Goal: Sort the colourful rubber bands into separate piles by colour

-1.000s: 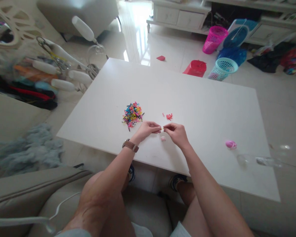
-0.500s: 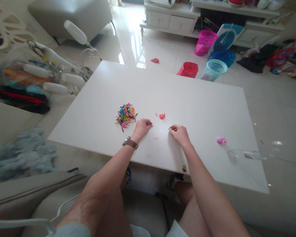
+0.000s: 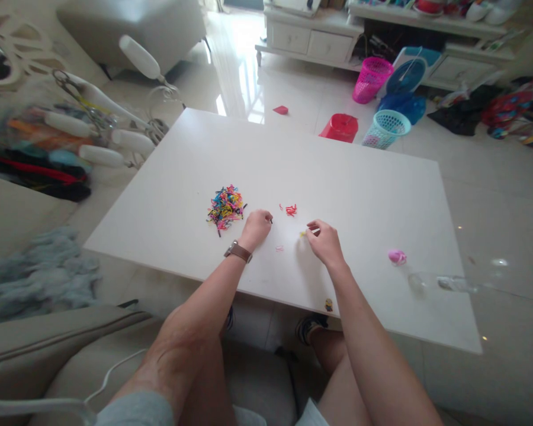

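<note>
A heap of small, many-coloured rubber hair bands (image 3: 225, 207) lies on the white table (image 3: 359, 189), left of my hands. Just right of that heap, my left hand (image 3: 256, 229) is closed, and a tiny black hair band (image 3: 271, 221) pokes out at its fingertips. My right hand (image 3: 324, 241) hovers low over the table, thumb and finger pinched at a small yellow hair band (image 3: 302, 234). Between and beyond the hands is a little group of red bands (image 3: 291, 210). Nearer to me lie a few pale pink bands (image 3: 279, 249).
On the right of the table sit a purple-pink object (image 3: 397, 257) and a clear glass-like item (image 3: 455, 283). A small yellow cartoon figure (image 3: 328, 305) lies at the front edge. Beyond the table stand a red stool (image 3: 342, 127) and a light blue basket (image 3: 386, 129).
The pale band at my left fingertips no longer shows; a black one does. My left fingers have curled inward. The yellow band now sticks out further from my right fingertips.
</note>
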`<state>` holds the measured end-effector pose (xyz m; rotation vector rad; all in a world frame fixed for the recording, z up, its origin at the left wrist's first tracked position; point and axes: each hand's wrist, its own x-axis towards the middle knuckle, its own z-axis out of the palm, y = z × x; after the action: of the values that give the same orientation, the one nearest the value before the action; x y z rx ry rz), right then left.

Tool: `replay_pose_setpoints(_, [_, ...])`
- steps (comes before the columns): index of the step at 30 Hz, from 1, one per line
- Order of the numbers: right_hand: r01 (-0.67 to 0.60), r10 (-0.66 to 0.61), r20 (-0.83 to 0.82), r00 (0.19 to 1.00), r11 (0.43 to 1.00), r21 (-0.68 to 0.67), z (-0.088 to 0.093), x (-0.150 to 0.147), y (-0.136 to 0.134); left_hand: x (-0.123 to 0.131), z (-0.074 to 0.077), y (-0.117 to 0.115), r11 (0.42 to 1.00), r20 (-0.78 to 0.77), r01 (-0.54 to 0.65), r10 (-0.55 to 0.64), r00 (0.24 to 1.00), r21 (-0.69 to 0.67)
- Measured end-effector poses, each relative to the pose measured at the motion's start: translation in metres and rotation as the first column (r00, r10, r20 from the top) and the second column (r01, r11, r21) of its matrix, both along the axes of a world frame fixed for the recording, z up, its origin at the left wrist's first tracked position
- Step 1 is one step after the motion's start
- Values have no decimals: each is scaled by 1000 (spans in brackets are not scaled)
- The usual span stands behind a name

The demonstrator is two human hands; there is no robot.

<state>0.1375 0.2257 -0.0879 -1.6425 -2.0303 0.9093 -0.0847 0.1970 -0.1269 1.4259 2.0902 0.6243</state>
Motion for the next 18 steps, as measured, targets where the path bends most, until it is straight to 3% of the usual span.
replay_pose_setpoints(9, [-27, 28, 9, 1000, 999, -35, 3, 7, -6, 11, -2, 2, 998, -88, 43, -39, 995, 41])
replay_pose_setpoints(18, [-49, 48, -30, 998, 998, -38, 17, 14, -14, 6, 4, 9, 998, -24, 64, -63, 998, 28])
